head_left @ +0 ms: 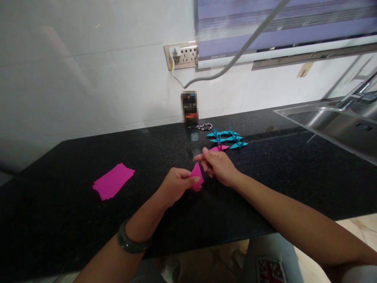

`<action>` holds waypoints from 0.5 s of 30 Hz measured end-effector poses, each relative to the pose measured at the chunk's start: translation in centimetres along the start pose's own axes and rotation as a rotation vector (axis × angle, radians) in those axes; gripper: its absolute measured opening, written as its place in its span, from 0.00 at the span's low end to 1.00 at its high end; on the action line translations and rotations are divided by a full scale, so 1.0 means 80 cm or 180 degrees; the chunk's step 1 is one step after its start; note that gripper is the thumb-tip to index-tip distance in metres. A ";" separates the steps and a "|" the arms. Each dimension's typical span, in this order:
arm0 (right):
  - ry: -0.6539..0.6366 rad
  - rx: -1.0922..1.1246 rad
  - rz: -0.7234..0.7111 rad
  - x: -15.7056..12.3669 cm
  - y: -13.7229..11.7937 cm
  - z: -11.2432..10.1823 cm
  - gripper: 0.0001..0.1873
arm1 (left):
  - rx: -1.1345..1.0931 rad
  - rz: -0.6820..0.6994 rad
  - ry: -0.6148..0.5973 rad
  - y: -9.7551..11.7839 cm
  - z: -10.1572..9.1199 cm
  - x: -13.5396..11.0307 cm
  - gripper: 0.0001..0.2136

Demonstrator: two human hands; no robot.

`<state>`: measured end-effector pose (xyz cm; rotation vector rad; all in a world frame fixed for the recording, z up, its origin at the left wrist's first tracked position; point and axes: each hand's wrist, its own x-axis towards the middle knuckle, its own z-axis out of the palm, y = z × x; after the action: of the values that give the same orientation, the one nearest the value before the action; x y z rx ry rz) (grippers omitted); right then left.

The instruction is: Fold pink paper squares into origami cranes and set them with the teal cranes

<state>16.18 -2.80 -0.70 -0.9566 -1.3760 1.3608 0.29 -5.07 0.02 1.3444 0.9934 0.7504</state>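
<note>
My left hand (178,184) pinches a folded piece of pink origami paper (196,173) between thumb and fingers, its pointed corner turned up. Just right of that point is my right hand (217,165), not touching the paper, its index finger stretched leftward and the other fingers loosely bent. I see nothing in it. Behind the right hand a pink paper crane (220,147) is partly hidden. Several blue paper cranes (232,138) are grouped beyond it. A stack of pink paper sheets (114,181) lies to the left, its edges slightly uneven.
A beaded bracelet (205,127) rests near the wall beside a blurred dark box-like object (190,107). A power strip (185,56) with a plug and grey cable hangs above. The steel sink (326,122) is at right. The black countertop (165,149) ends near my legs.
</note>
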 end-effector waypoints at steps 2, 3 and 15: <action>-0.0024 -0.0057 0.0022 0.000 0.002 0.000 0.21 | 0.0021 0.0009 0.0108 -0.001 0.000 0.001 0.09; -0.0145 -0.0114 0.0029 -0.001 0.002 0.001 0.19 | 0.0049 0.0013 0.0157 -0.001 0.000 0.002 0.09; -0.0286 -0.0383 -0.0263 -0.005 0.005 0.003 0.20 | -0.0328 -0.0083 0.0185 -0.004 0.003 0.005 0.11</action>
<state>16.04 -3.21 -1.12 -0.9161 -1.5631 1.2841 0.66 -4.85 -0.39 1.2245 1.0028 0.8142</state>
